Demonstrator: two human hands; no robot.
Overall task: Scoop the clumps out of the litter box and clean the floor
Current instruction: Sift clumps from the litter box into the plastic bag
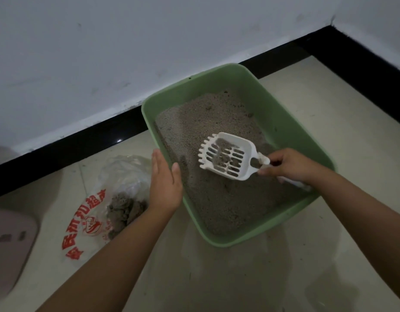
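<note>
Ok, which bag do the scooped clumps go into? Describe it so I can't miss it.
Start at the green litter box by the wall. On the floor beside it, just past the left hand, lies a crumpled clear plastic bag. It alone has red printed characters and grey clumps already inside.

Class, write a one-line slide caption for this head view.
Right hand lifts a white scoop of clumps over the green litter box; left hand steadies its rim.

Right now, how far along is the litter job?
Done: clumps already sit in the plastic bag. In hand: right hand holds the scoop, carrying clumps, over the litter box; left hand steadies its rim. Left: bagging this load; the floor looks smudged.
</note>
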